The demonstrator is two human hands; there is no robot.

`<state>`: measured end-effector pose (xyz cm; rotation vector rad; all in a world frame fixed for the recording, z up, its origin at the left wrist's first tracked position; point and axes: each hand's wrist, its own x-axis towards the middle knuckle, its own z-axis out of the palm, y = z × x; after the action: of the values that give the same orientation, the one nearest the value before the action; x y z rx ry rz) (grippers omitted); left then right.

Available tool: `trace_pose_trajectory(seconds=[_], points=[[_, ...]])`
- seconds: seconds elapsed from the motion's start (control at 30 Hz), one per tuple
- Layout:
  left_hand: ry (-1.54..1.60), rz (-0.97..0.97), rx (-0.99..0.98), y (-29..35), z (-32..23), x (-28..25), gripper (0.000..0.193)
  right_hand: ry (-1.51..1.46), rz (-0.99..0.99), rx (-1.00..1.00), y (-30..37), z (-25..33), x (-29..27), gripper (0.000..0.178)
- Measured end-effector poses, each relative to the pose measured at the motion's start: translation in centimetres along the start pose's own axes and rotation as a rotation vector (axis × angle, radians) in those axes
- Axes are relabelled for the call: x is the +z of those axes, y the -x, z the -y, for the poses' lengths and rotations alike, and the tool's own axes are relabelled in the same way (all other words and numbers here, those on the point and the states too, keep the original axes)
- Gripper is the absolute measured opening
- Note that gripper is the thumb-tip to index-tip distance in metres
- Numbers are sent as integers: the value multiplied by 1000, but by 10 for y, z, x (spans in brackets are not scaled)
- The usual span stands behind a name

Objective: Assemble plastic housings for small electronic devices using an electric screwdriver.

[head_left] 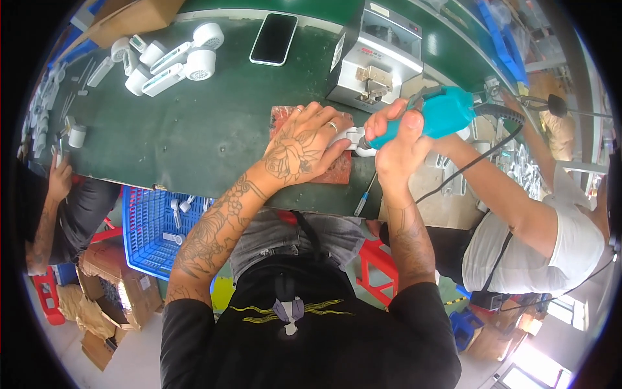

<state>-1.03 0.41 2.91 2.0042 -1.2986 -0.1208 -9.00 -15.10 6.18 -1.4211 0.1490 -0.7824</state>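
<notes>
Holding a white plastic part point(354, 136) over a red pad point(337, 172), which lies on the green surface point(194, 133) in front of the person. Left hand point(303, 146): palm down, nearly closed, thumb and fingers on the part; most of the part is hidden under it. Right hand point(402, 146): wrapped round the front of a teal power tool point(447, 111), thumb on top. Tool nose points left, right at the part's exposed end; can't tell if the tip is touching.

Black cord point(466, 170) loops down from the tool's rear. Blue-handled screwdriver point(362, 203) near the surface's front edge, just right of the pad. Silver benchtop machine point(376, 58) behind the pad, phone point(274, 39) face up to its left. Loose cluster of white handled parts point(199, 65) at far left rear, cardboard box point(133, 23) behind those.

Below the surface: blue basket point(146, 249) at left with a few white pieces inside, red stool point(379, 269) right of the person's lap. Co-worker in a white shirt point(531, 240) at right, forearm reaching behind the tool, hand hidden. Another co-worker's hand point(59, 178) at far left.
</notes>
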Motion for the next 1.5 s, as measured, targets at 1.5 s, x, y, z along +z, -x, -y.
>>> trace_pose_trajectory(seconds=[1.5], points=[[-173,72,-158,-123,-76,132,49,130,-241,96,140,77,-70,81]])
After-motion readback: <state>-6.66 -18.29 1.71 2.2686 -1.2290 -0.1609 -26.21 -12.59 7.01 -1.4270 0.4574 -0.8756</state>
